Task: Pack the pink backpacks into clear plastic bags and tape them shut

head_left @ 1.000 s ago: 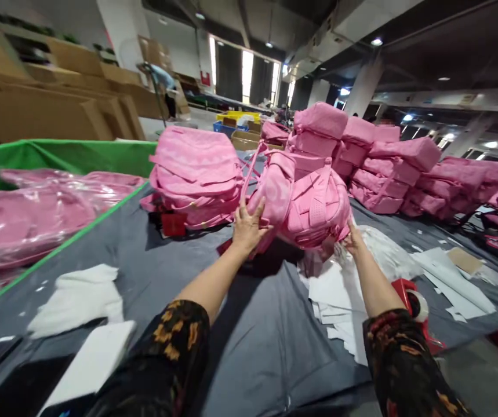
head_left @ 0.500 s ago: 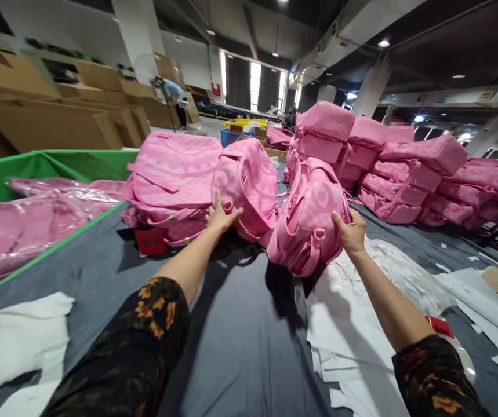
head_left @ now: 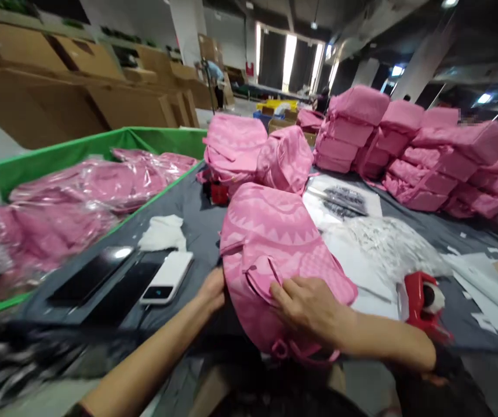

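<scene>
Pink backpack (head_left: 279,231) lies front up at the near edge of a large table (head_left: 200,229) covered in dark grey cloth, about midway between left and right. Far left, beyond the table, stand big cardboard boxes (head_left: 70,87). Nearer on the left is a green-rimmed bin (head_left: 170,136) filled with pink bags in clear wrap (head_left: 109,182). Stacked pink bags (head_left: 422,153) line the far right of the table. Two more pink backpacks (head_left: 235,142) lean together just beyond the near one. To its right are crumpled clear plastic (head_left: 399,243) and loose white paper (head_left: 355,269), and farther right a red tape dispenser (head_left: 420,304). On the left lie two dark flat slabs (head_left: 94,275), side by side. The right hand (head_left: 307,301) reaches across the front of the near backpack, its fingers bent and gripping the edge of an open front pocket. The left hand (head_left: 214,289) is against the bag's left side; its fingertips are hidden there, so whether they grip cannot be told. Left of that hand lie a crumpled white cloth (head_left: 164,233) and, just nearer, a white power bank (head_left: 169,277) with a dark display. Smallest is a red tag (head_left: 219,193) beneath the far left backpack.
</scene>
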`<action>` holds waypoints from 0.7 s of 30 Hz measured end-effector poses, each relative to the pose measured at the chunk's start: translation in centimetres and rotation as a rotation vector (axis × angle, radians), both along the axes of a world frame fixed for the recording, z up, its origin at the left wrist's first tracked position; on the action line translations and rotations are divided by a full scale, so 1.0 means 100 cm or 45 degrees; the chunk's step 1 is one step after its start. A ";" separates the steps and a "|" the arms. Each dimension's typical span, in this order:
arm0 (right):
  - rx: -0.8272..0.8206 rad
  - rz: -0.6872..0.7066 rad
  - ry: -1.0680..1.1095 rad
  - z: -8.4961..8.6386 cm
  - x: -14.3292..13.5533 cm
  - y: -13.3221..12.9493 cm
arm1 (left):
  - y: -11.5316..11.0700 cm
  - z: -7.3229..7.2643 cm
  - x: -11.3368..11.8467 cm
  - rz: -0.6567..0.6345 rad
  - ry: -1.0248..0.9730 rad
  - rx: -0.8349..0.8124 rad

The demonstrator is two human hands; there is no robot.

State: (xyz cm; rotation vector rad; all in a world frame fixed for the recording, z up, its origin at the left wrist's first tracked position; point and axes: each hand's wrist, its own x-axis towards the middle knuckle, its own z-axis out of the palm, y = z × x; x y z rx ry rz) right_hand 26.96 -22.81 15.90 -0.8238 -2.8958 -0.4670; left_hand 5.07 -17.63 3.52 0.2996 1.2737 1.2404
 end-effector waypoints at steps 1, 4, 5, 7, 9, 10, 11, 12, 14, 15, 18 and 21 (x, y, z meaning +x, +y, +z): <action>-0.151 -0.008 -0.103 0.001 -0.008 -0.008 | -0.018 -0.002 -0.007 0.214 0.099 0.025; -0.471 0.010 -0.253 0.002 -0.035 -0.021 | -0.077 0.000 -0.007 0.403 0.569 0.421; -0.490 0.008 -0.238 0.004 -0.045 -0.023 | -0.095 0.003 -0.002 0.263 0.771 0.650; -0.442 -0.032 -0.157 0.009 -0.063 -0.027 | -0.123 0.008 0.008 -0.029 1.194 1.050; -0.398 -0.024 -0.100 0.015 -0.072 -0.028 | -0.129 0.015 0.013 -0.114 1.518 1.235; -0.389 -0.006 -0.088 0.016 -0.070 -0.027 | -0.124 0.019 0.013 -0.093 1.631 1.285; -0.378 0.020 -0.074 0.015 -0.063 -0.026 | -0.115 0.022 0.009 -0.084 1.713 1.338; -0.357 0.053 -0.050 0.012 -0.052 -0.024 | -0.102 0.026 0.004 -0.101 1.769 1.398; -0.261 0.037 0.055 -0.001 -0.015 -0.016 | -0.075 0.032 -0.011 -0.180 1.856 1.521; -0.196 -0.033 0.129 -0.010 0.006 -0.011 | -0.063 0.035 -0.018 -0.207 1.895 1.553; -0.114 -0.430 0.374 -0.042 0.063 0.002 | -0.046 0.044 -0.029 -0.225 1.990 1.486; -0.144 -0.553 0.541 -0.069 0.083 0.005 | -0.058 0.054 -0.012 -0.308 2.238 1.486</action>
